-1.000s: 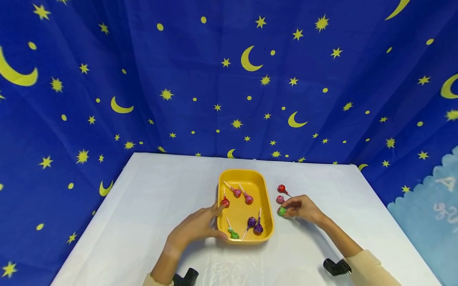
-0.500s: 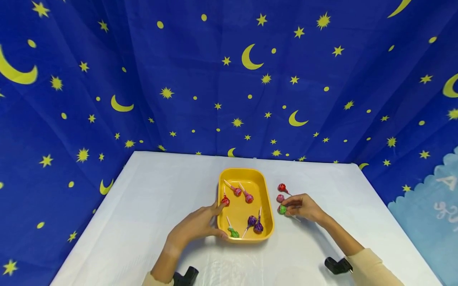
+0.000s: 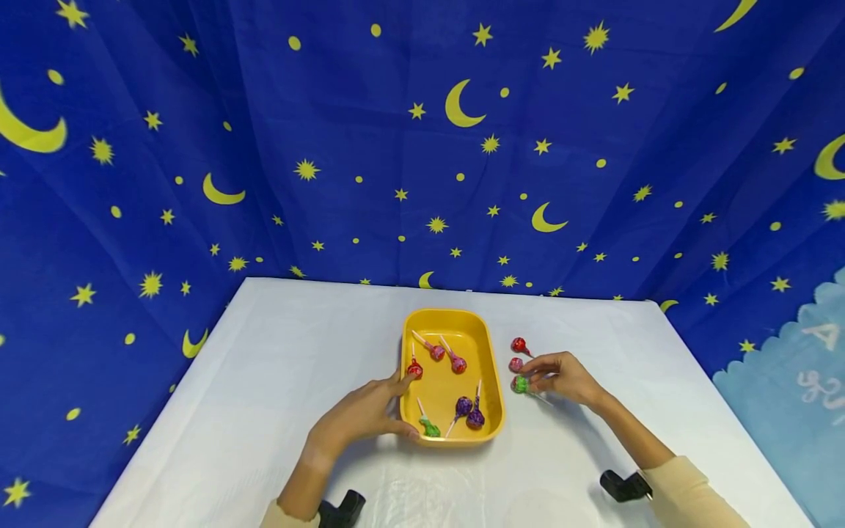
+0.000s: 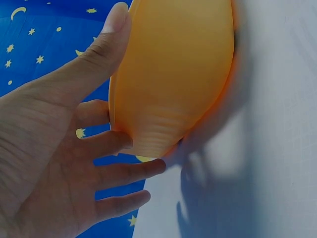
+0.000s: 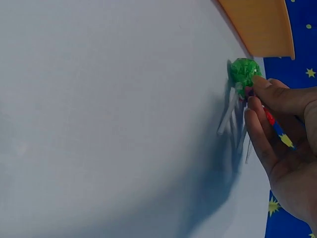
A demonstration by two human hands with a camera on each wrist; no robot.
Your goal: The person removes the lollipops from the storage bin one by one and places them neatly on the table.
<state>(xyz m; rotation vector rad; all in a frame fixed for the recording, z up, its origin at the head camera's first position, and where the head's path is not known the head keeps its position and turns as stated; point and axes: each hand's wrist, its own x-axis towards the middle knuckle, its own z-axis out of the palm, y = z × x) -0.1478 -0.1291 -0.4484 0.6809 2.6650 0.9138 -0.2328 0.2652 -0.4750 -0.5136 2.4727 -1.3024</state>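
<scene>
In the head view my left hand [image 3: 363, 414] rests against the left side of a yellow tray [image 3: 495, 396], index fingertip over its rim and thumb at the near corner. The left wrist view shows that hand's fingers [image 4: 124, 176] spread and mostly straight beside the tray's outer wall. Right of the tray, my right hand [image 3: 566, 378] reaches over a short column of lollipops. Its fingertips are right at a green lollipop [image 3: 521, 384] and a pink lollipop [image 3: 516, 364]. In the right wrist view, the thumb overlaps the green lollipop [image 5: 245, 71] and several white sticks show below.
A red lollipop [image 3: 519, 345] lies farthest back in the column. The tray holds pink lollipops [image 3: 458, 363], purple lollipops [image 3: 475, 418], a red lollipop [image 3: 414, 370] and a green lollipop [image 3: 430, 427]. A blue star-patterned curtain [image 3: 370, 147] hangs behind the white table [image 3: 310, 330].
My right hand has shifted slightly away from me, its index fingertip moving off the green lollipop toward the pink one. The green lollipop stays in place, and my left hand stays at the tray.
</scene>
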